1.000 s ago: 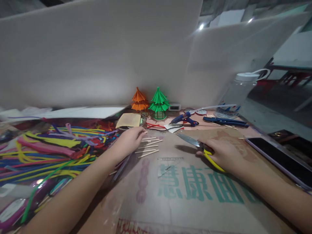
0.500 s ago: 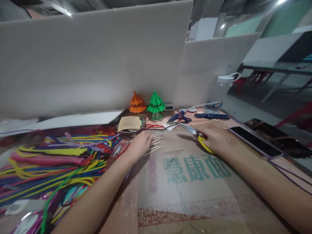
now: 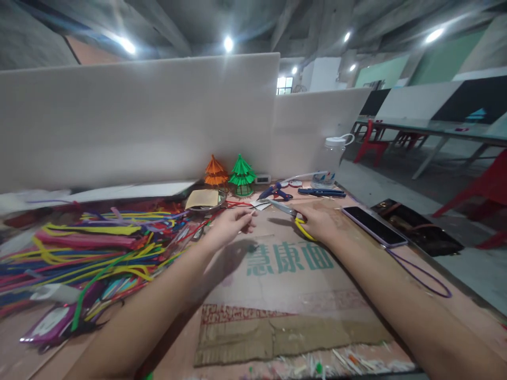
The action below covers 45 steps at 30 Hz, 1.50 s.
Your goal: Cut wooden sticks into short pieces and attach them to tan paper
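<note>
The person's right hand (image 3: 315,222) is wrapped around the yellow handles of the scissors (image 3: 284,207), whose blades point to the far left, just above the far part of the cardboard (image 3: 295,295). The left hand (image 3: 237,221) is curled to the left of the blades, thumb and fingers drawn inward; a small pale tip shows there, but whether the fingers pinch anything cannot be told.

The likeliest mishap is a nicked fingertip, should the blades swing left while that hand sits so near. The scissors could also knock the glue gun (image 3: 276,191) just beyond the tip, or push the scrap of paper (image 3: 260,205) aside; if the gun is hot, a brush against its nozzle could burn.

On the far left, a shallow dish (image 3: 223,200) has a yellowish pad (image 3: 202,199) lying across it, hiding most of whatever is inside. The clear bottle (image 3: 330,158) on the far right stands upright with its white lid on; whether it holds water cannot be told. The dark pouch (image 3: 415,227) at the right shows nothing of its contents
</note>
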Each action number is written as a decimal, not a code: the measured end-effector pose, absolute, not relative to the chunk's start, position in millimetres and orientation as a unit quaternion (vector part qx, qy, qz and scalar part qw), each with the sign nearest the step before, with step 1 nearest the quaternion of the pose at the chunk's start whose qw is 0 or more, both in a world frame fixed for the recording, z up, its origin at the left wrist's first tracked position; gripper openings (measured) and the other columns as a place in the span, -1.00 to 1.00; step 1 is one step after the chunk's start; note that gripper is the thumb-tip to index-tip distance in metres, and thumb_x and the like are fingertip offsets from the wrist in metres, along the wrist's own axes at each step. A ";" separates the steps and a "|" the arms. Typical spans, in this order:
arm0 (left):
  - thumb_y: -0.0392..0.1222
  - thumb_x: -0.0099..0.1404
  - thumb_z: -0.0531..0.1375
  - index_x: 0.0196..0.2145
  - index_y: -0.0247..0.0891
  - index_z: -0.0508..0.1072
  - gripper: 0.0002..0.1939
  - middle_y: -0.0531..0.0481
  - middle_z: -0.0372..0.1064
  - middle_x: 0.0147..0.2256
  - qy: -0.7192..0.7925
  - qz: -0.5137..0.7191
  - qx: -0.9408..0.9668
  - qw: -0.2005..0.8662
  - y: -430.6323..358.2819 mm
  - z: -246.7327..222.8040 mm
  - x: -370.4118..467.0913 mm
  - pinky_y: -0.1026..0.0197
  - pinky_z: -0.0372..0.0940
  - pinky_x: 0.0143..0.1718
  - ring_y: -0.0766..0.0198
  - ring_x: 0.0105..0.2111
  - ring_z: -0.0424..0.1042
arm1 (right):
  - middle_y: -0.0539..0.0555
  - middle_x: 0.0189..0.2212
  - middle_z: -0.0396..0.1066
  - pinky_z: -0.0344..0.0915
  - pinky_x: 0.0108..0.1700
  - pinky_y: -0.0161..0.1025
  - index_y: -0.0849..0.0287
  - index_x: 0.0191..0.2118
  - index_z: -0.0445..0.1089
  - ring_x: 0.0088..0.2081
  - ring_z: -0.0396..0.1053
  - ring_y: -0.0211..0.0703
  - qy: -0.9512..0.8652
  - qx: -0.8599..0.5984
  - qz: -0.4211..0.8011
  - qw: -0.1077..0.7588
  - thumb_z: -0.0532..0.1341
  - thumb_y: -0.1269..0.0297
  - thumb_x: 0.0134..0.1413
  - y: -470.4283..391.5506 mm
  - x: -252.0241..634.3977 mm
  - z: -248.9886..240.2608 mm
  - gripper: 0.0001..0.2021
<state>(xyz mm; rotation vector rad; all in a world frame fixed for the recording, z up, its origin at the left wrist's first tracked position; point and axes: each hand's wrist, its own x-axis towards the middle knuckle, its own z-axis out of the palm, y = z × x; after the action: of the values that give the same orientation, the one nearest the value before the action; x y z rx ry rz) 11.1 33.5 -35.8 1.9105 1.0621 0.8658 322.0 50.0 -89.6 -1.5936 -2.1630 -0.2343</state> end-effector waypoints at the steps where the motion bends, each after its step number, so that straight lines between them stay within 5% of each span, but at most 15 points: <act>1: -0.13 0.52 0.04 -0.03 -0.34 0.44 -0.72 -0.18 0.59 -0.23 0.399 0.346 0.740 0.417 25.3 -27.4 15.8 0.10 0.49 -0.19 0.18 -0.27 0.60 | 0.10 -0.04 0.59 0.31 -0.18 -0.24 -0.01 0.19 0.43 -0.11 0.51 -0.03 -0.784 -0.575 -0.079 0.219 0.17 0.25 0.18 47.0 322.5 -86.7 -0.55; 5: -0.10 0.47 0.13 -0.05 -0.27 0.39 -0.78 -0.20 0.60 -0.13 0.351 0.366 0.701 0.502 -9.7 -0.7 24.7 0.10 0.48 -0.10 0.19 -0.18 0.61 | 0.06 0.04 0.55 0.32 -0.12 -0.21 -0.05 0.23 0.39 -0.02 0.48 0.01 -0.771 -0.588 -0.059 0.236 0.16 0.24 0.20 30.7 323.3 -69.4 -0.53; 11: -0.03 0.26 0.35 -0.17 -0.26 0.36 -0.66 -0.22 0.61 -0.13 0.354 0.381 0.649 0.556 -28.4 -0.7 19.2 0.09 0.49 -0.17 0.14 -0.20 0.62 | 0.12 -0.19 0.61 0.27 -0.29 -0.20 0.01 0.10 0.50 -0.23 0.50 0.04 -0.732 -0.646 -0.024 0.217 0.14 0.04 0.26 10.7 318.3 -56.9 -0.60; 21: 0.06 0.29 0.31 -0.05 -0.32 0.44 -0.57 -0.24 0.59 -0.11 0.363 0.356 0.670 0.541 -14.7 -9.6 2.8 0.08 0.50 -0.18 0.09 -0.15 0.61 | 0.16 0.03 0.55 0.32 -0.25 -0.11 -0.07 0.25 0.38 -0.13 0.52 0.14 -0.677 -0.723 -0.024 0.136 0.15 0.07 0.20 12.1 338.7 -92.8 -0.50; 27: 0.00 0.34 0.23 -0.07 -0.31 0.48 -0.66 -0.17 0.59 -0.20 0.359 0.324 0.748 0.454 -8.5 3.3 3.1 0.13 0.47 -0.19 0.14 -0.19 0.59 | 0.15 -0.01 0.57 0.31 -0.29 -0.12 -0.07 0.21 0.42 -0.15 0.53 0.13 -0.673 -0.728 -0.030 0.125 0.12 0.05 0.22 11.9 338.3 -93.5 -0.53; 36: -0.18 0.36 0.22 -0.19 -0.23 0.59 -0.85 -0.05 0.56 -0.26 0.485 0.269 0.820 0.141 50.5 -6.3 -22.6 0.11 0.32 -0.06 0.09 -0.15 0.50 | 0.15 0.00 0.56 0.31 -0.24 -0.12 -0.08 0.24 0.39 -0.12 0.51 0.13 -0.695 -0.703 -0.051 0.142 0.12 0.08 0.23 10.8 340.1 -94.5 -0.52; 45: -0.07 0.45 0.21 0.08 -0.28 0.43 -0.67 -0.16 0.42 0.05 0.547 0.126 0.825 0.061 87.1 -44.7 -43.0 -0.06 0.45 -0.01 0.09 -0.03 0.48 | 0.15 -0.06 0.59 0.29 -0.33 -0.13 -0.04 0.19 0.43 -0.21 0.53 0.15 -0.683 -0.716 -0.045 0.136 0.14 0.06 0.19 16.5 347.0 -103.0 -0.53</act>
<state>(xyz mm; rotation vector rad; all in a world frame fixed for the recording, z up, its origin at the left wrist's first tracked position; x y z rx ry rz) -43.0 87.1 -44.7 2.4966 1.6560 0.3818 347.0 16.5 -103.0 -2.0725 -1.9783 -0.1310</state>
